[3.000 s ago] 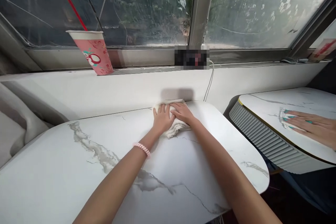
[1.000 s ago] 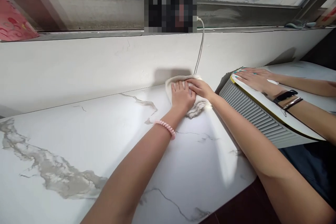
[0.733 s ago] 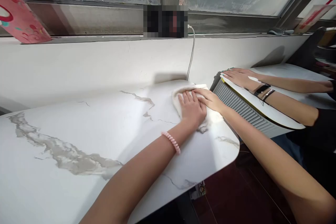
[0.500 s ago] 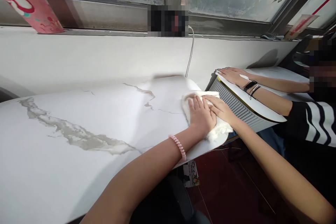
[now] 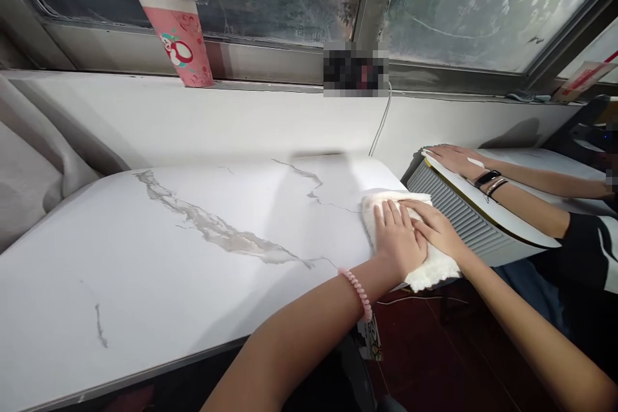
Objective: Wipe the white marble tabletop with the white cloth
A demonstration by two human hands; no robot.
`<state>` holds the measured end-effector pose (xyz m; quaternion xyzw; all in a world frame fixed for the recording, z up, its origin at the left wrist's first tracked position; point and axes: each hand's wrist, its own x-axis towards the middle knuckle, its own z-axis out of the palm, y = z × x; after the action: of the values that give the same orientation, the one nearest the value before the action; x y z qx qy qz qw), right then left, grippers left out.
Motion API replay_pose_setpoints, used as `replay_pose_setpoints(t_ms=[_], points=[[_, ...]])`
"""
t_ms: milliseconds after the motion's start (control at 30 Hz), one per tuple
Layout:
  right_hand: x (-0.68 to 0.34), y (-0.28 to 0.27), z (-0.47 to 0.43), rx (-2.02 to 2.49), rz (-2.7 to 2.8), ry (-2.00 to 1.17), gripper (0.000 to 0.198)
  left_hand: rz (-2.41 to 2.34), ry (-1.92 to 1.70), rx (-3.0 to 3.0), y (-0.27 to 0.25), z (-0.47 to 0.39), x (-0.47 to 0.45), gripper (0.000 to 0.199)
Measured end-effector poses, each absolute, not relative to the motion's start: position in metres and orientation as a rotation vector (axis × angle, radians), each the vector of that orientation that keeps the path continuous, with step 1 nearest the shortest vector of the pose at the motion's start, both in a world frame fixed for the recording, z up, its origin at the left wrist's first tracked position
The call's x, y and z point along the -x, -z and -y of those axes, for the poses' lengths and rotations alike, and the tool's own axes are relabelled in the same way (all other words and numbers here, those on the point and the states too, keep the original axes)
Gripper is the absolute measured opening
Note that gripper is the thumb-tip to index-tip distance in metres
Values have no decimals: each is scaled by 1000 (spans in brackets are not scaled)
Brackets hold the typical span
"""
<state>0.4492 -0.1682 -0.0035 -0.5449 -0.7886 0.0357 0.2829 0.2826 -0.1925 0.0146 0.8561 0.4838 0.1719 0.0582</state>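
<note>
My left hand (image 5: 400,239) lies flat, fingers spread, on a white cloth (image 5: 434,272) at the right end of a white marble-patterned table (image 5: 207,296). Beside it my right hand (image 5: 440,230) also rests on the cloth with its fingers stretched out. The two hands touch, and their fingers partly overlap. The cloth is spread under both palms, and its near corner hangs past the rounded table end. On my left wrist is a pink coiled band (image 5: 357,293).
A pink paper cup (image 5: 186,45) with a red straw stands on the window ledge. A white cable (image 5: 381,119) runs down the wall. At right, another person's hands (image 5: 454,159) rest on a second table with a ribbed grey side (image 5: 458,209). Grey fabric (image 5: 36,154) hangs at left.
My view has swung left, bringing in the whole cup and the grey fabric. The cloth under my hands has slid slightly toward the near right corner and now covers the table's edge there.
</note>
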Motion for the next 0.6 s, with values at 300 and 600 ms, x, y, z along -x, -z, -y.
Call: replay_pose_setpoints(t_ms=[300, 600], points=[[-449, 2, 149, 1419, 2104, -115, 37, -1461, -516, -2631, -13, 173, -283, 64], [-438, -5, 51, 1408, 2158, -151, 36, -1561, -438, -2506, -19, 86, -278, 62]])
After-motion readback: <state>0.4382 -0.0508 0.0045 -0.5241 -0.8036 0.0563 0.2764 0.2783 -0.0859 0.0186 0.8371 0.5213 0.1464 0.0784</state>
